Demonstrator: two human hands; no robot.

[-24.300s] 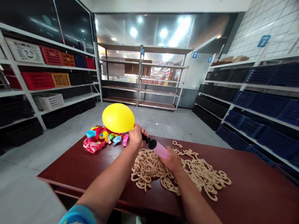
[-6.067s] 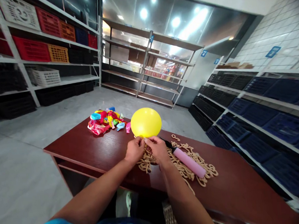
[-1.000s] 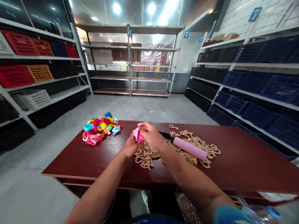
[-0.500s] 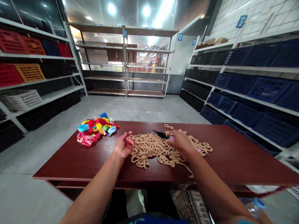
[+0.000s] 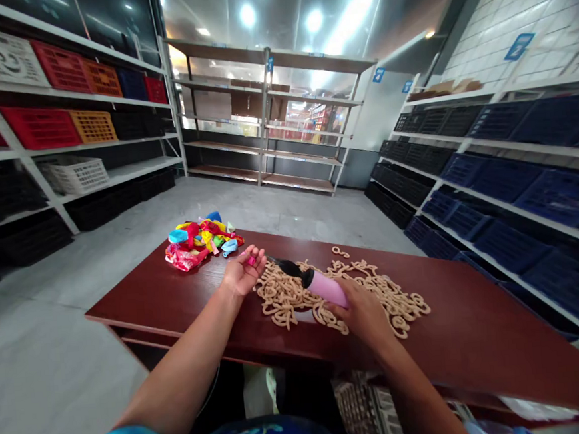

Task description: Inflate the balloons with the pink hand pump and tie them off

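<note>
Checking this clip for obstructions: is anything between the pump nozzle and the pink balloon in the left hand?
Nothing visible. The right hand holds the pump, its black nozzle aimed at the pink balloon in the left hand.

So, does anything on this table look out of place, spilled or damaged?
Nothing is damaged or spilled. The only stray is one link, lying apart behind the chain pile, which sprawls loosely on the table. The right hand holds the pump; the left hand a pink balloon.
</note>
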